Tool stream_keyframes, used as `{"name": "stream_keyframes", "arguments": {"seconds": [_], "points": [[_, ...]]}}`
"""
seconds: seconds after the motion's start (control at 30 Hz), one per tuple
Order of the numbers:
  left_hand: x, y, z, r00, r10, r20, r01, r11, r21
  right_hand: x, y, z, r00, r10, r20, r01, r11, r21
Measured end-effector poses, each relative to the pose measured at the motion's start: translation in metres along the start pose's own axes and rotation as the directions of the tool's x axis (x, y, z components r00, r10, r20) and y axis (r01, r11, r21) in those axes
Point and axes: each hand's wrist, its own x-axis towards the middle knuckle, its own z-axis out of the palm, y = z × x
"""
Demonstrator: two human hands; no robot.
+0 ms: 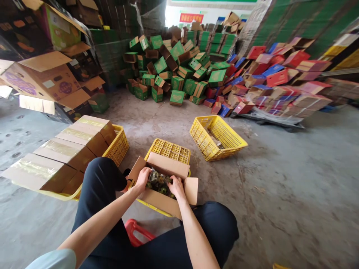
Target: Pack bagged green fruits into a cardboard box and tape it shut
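An open cardboard box [165, 201] stands on an upturned yellow crate [168, 149] between my knees, its flaps folded outward. In it lies a clear plastic bag [158, 181] with dark green and yellowish round pieces, whose kind I cannot make out. My left hand [143, 179] reaches over the box's left end, fingers closed on the bag's edge. At the right end, my right hand [177, 187] has its fingers bent down onto the same plastic, gripping it. Both sets of fingertips are partly hidden by the bag.
Taped cartons [64, 149] fill a yellow crate on the left. Another yellow crate [218, 138] sits ahead to the right with some scraps inside. Part of a red plastic stool [137, 231] shows beneath me. Piles of green boxes [176, 97] and red-blue boxes [277, 78] lie farther back.
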Motion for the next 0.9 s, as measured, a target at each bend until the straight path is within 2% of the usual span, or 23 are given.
{"name": "stream_keyframes", "arguments": {"seconds": [0.17, 0.3, 0.53, 0.73, 0.9], "points": [[-0.003, 0.004, -0.001, 1.0, 0.0, -0.002, 0.0, 1.0, -0.004, 0.012, 0.007, 0.004, 0.999, 0.034, -0.014, -0.032, 0.99, 0.134], [-0.005, 0.006, -0.003, 1.0, 0.009, 0.009, -0.009, 1.0, 0.008, 0.015, 0.009, 0.006, 0.999, 0.011, -0.045, -0.001, 0.975, 0.22], [-0.009, 0.011, -0.004, 0.999, 0.022, 0.043, -0.024, 0.999, 0.042, 0.005, 0.001, 0.002, 0.981, -0.088, -0.173, 0.117, 0.979, 0.168], [-0.007, 0.008, -0.003, 0.997, 0.031, 0.073, -0.033, 0.999, 0.026, -0.01, 0.01, -0.025, 0.942, -0.155, -0.298, 0.192, 0.976, 0.1], [-0.013, 0.009, 0.022, 0.976, 0.08, 0.204, -0.081, 0.997, -0.004, -0.026, 0.03, -0.05, 0.908, -0.182, -0.378, 0.22, 0.974, 0.061]]}}
